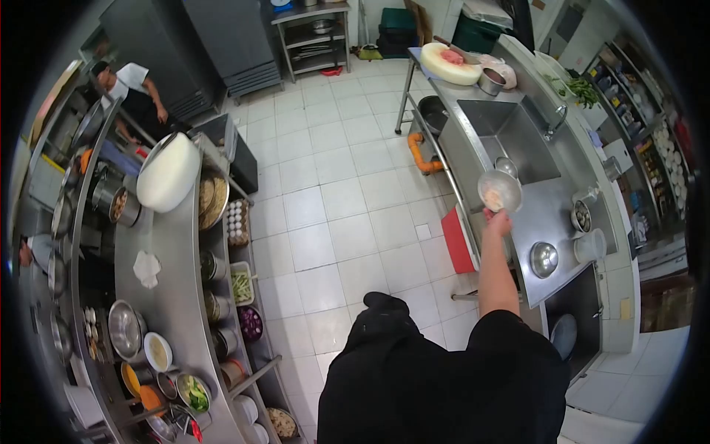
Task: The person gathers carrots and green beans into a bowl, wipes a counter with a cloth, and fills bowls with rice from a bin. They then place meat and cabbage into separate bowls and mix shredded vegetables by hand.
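My right hand (499,220), arm stretched out, is closed on the near rim of a metal bowl (509,186). Some pale pinkish food (494,198) lies inside it. The bowl is over the near edge of the steel sink counter (529,229). Just beyond it a smaller metal bowl (506,166) shows at the sink basin (510,122). An upside-down metal bowl (543,259) rests on the counter nearer to me. My left hand is out of view.
A faucet (556,122) rises behind the basin. A red bin (458,240) stands under the counter. Across the tiled floor (325,222), a steel prep table (166,274) holds bowls and a large white rounded object (169,172). A person (140,100) stands beyond it.
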A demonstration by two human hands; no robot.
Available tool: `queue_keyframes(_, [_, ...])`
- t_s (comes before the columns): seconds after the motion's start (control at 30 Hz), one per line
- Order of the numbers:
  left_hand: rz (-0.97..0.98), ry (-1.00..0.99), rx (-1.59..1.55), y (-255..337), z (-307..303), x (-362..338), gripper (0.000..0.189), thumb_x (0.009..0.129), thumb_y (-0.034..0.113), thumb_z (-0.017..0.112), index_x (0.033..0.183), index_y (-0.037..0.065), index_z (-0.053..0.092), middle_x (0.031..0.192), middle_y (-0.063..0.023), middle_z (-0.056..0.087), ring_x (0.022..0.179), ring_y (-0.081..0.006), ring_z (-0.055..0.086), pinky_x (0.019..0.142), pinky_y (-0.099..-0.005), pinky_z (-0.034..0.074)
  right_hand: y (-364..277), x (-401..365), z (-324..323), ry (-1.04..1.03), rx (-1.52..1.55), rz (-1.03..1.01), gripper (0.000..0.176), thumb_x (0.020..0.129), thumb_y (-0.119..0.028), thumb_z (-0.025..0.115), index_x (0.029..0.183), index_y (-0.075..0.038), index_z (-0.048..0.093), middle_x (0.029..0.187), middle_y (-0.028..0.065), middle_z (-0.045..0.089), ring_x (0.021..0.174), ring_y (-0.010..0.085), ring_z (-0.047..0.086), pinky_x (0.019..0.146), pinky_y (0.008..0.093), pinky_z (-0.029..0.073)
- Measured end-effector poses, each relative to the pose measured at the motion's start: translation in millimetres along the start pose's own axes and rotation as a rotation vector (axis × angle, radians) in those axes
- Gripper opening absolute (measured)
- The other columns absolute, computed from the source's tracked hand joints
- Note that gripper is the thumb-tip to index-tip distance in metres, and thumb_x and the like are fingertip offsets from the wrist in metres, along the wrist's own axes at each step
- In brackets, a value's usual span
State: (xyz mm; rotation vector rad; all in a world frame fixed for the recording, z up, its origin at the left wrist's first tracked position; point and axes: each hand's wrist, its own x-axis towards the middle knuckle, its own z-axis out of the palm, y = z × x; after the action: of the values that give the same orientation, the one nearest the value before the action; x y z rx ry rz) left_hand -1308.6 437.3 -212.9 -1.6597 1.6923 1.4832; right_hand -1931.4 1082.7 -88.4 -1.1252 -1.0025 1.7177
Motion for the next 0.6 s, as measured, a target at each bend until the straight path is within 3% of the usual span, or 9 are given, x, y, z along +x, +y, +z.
queue_keyframes(0.07, [-0.013, -0.036, -0.008, 25.8, 32.5, -6.3, 0.067, 0.088, 0.040, 0.067, 0.143, 0.009, 0.043, 0.125, -0.0154, 0.057, 0.101, -0.0344, 0.055, 0.081, -0.0446, 0.045, -21.0, 41.5, 1.4, 0.181, 0.037, -0.028, 0.028, 0.085, -0.009, 0.055, 0.102, 0.012, 0.046, 0.095, 0.0238, 0.062, 0.066, 0.0310, 0.068, 0.054, 0.0353, 0.062])
queue_keyframes(0.17, [-0.035, -0.063, -0.013, 54.1, 69.3, -14.3, 0.066, 0.089, 0.037, 0.065, 0.144, 0.009, 0.041, 0.122, -0.0144, 0.058, 0.097, -0.0313, 0.057, 0.076, -0.0421, 0.046, -32.2, 108.8, -5.4, 0.294, 0.010, -0.032, 0.036, 0.085, -0.007, 0.054, 0.110, 0.019, 0.046, 0.098, 0.0256, 0.063, 0.068, 0.0316, 0.069, 0.055, 0.0329, 0.062])
queue_keyframes(0.27, [-0.040, -0.061, -0.018, 69.8, 79.8, -19.9, 0.065, 0.091, 0.035, 0.064, 0.146, 0.009, 0.039, 0.119, -0.0133, 0.059, 0.093, -0.0281, 0.058, 0.072, -0.0397, 0.046, -38.5, 181.0, -1.9, 0.274, 0.053, -0.005, 0.043, 0.087, -0.009, 0.054, 0.119, 0.018, 0.044, 0.103, 0.0251, 0.061, 0.080, 0.0342, 0.069, 0.063, 0.0374, 0.063])
queue_keyframes(0.33, [-0.033, -0.038, -0.031, 77.9, 75.0, -19.2, 0.065, 0.092, 0.033, 0.063, 0.146, 0.009, 0.037, 0.117, -0.0126, 0.060, 0.090, -0.0261, 0.058, 0.069, -0.0381, 0.047, -49.1, 212.1, 6.3, -0.027, 0.109, 0.013, 0.045, 0.090, -0.015, 0.058, 0.124, 0.011, 0.046, 0.113, 0.0235, 0.059, 0.092, 0.0363, 0.067, 0.071, 0.0420, 0.061])
queue_keyframes(0.4, [-0.024, -0.018, -0.056, 83.8, 67.1, -12.6, 0.064, 0.093, 0.031, 0.062, 0.147, 0.009, 0.036, 0.115, -0.0119, 0.060, 0.087, -0.0240, 0.059, 0.066, -0.0365, 0.048, -67.9, 197.5, 39.4, -0.050, -0.156, 0.062, 0.048, 0.091, -0.024, 0.063, 0.129, 0.001, 0.048, 0.121, 0.0179, 0.057, 0.098, 0.0360, 0.065, 0.075, 0.0430, 0.059])
queue_keyframes(0.47, [-0.013, 0.024, -0.102, 89.0, 54.9, -4.9, 0.064, 0.094, 0.029, 0.061, 0.148, 0.009, 0.034, 0.113, -0.0112, 0.061, 0.084, -0.0219, 0.060, 0.063, -0.0349, 0.048, -63.9, 177.4, 62.9, -0.187, -0.346, -0.013, 0.050, 0.091, -0.033, 0.065, 0.130, -0.007, 0.048, 0.115, 0.0127, 0.060, 0.095, 0.0310, 0.066, 0.071, 0.0441, 0.058])
queue_keyframes(0.6, [0.021, 0.095, -0.187, 85.2, 35.1, 9.9, 0.063, 0.096, 0.026, 0.059, 0.150, 0.009, 0.031, 0.109, -0.0098, 0.062, 0.078, -0.0177, 0.062, 0.057, -0.0316, 0.049, -1.0, 97.0, 82.6, -0.557, -0.473, -0.123, 0.029, 0.094, -0.027, 0.062, 0.114, -0.007, 0.059, 0.104, 0.0070, 0.063, 0.080, 0.0181, 0.067, 0.056, 0.0315, 0.055])
